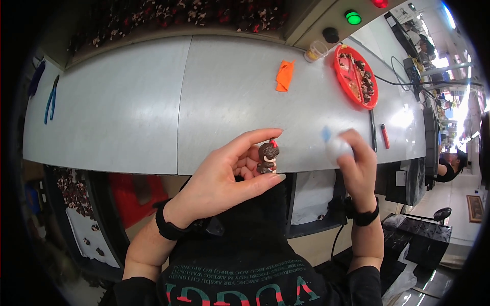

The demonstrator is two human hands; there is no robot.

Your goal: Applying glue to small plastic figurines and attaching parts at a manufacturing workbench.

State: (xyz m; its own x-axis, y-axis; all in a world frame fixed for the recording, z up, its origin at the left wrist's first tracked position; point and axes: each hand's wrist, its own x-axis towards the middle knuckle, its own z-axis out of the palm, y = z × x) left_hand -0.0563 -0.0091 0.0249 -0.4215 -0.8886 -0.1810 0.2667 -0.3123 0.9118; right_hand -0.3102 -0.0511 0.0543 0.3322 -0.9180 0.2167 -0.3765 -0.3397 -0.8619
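Near the front edge of the metal workbench (229, 107), my left hand (214, 173) is closed round a small doll figurine (268, 156). It has brown hair, a red bow and a pale face, and it sits upright between the thumb and the curled fingers. To its right, my right hand (360, 166) grips a white rounded thing with a light-blue tip (338, 149). Motion blurs that thing, so its exact kind cannot be made out. The two hands are apart, with the blue tip pointing up and left.
An orange cloth (285, 76), a clear cup (316, 51) and a red divided tray (343, 71) of small pieces lie farther back. A black pen (373, 131) and a red stick-like item (385, 136) are at right, blue pliers (50, 102) at left. Figurine trays (87, 224) stand below the bench.
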